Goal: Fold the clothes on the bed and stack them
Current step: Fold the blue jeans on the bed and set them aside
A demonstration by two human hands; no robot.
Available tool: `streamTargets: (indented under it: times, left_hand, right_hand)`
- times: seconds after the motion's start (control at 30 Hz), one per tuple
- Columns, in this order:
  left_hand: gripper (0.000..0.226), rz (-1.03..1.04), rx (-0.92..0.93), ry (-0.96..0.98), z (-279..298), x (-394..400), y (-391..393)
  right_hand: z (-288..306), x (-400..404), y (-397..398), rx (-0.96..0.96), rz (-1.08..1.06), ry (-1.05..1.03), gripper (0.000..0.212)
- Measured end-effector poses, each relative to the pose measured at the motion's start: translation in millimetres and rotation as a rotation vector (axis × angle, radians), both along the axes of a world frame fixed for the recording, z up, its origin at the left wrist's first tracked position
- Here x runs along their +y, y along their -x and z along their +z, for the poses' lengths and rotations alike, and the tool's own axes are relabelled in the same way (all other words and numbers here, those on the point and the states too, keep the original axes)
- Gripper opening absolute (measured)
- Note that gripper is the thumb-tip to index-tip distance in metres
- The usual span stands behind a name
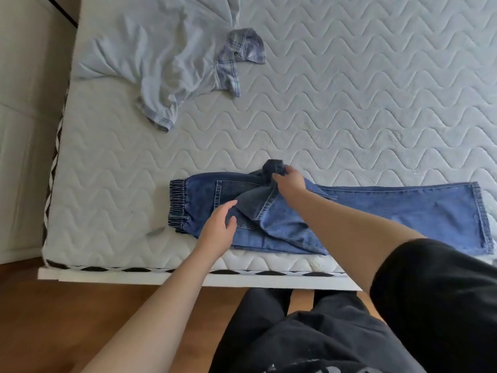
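A pair of blue jeans (376, 208) lies along the near edge of the bed (349, 117), waistband (177, 204) out to the left of both hands and the leg hems far off to the right of them. The right hand (289, 181) reaches over the seat of the jeans and has its fingers curled round a bunched fold of denim, lifting it a little off the mattress. The left hand (219, 230) is nearer the person, below and left of the right one; its fingers are relaxed and slightly spread, resting on the jeans beside the back pocket, gripping nothing that I can see. Well beyond both hands, toward the far left of the bed, a pale blue T-shirt (150, 63) lies crumpled, with a blue plaid garment (239, 55) touching its right side. The person stands at the bed's edge in dark trousers (309, 332), a black sleeve (435, 297) on the right arm.
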State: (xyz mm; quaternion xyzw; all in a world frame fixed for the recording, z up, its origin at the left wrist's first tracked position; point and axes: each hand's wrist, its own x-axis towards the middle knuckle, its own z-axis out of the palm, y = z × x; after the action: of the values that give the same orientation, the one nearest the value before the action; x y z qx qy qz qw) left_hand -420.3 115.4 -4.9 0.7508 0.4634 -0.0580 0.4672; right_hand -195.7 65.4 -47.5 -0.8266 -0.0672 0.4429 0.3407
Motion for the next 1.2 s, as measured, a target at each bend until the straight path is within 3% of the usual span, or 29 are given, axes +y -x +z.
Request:
streamTargets:
  times: [0.13, 0.2, 0.27, 0.33, 0.43, 0.5, 0.73, 0.87, 0.97, 1.1, 1.2]
  left_hand:
    - [0.054, -0.02, -0.176, -0.04, 19, 4, -10]
    - [0.076, -0.234, -0.2, -0.072, 26, 7, -17]
    - [0.084, -0.427, -0.184, -0.069, 31, 5, -28]
    - [0.066, -0.44, -0.186, -0.033, 38, 0, -45]
    - [0.019, -0.457, -0.17, -0.049, 55, -9, -79]
    - [0.006, -0.534, -0.147, -0.071, 70, -20, -103]
    - [0.007, -0.677, -0.402, -0.034, 114, -74, -180]
    - [0.01, -0.761, -0.404, -0.109, 127, -101, -217]
    - [0.003, -0.838, -0.377, -0.155, 129, -124, -243]
    - [0.007, -0.859, -0.351, -0.147, 135, -161, -282]
    - [0.012, -0.86, -0.336, -0.126, 136, -193, -317]
  right_hand:
    - [54, -28, 27, 0.015, 0.325, -0.267, 0.03]
    - [79, -51, 35, -0.039, 0.466, -0.298, 0.031]
    - [100, -77, 38, -0.078, 0.49, -0.304, 0.034]
    - [115, -100, 35, -0.105, 0.454, -0.295, 0.036]
    - [134, -134, 21, -0.151, 0.34, -0.255, 0.034]
    - [142, -156, 8, -0.176, 0.289, -0.21, 0.029]
    - [160, -235, -26, -0.139, 0.31, -0.041, 0.019]
    - [168, -286, -38, -0.252, 0.179, 0.02, 0.019]
    - [172, -327, -49, -0.37, 0.012, 0.072, 0.007]
    - [178, -376, -69, -0.535, -0.214, 0.168, 0.04]
    - [174, -408, -92, -0.536, -0.247, 0.186, 0.038]
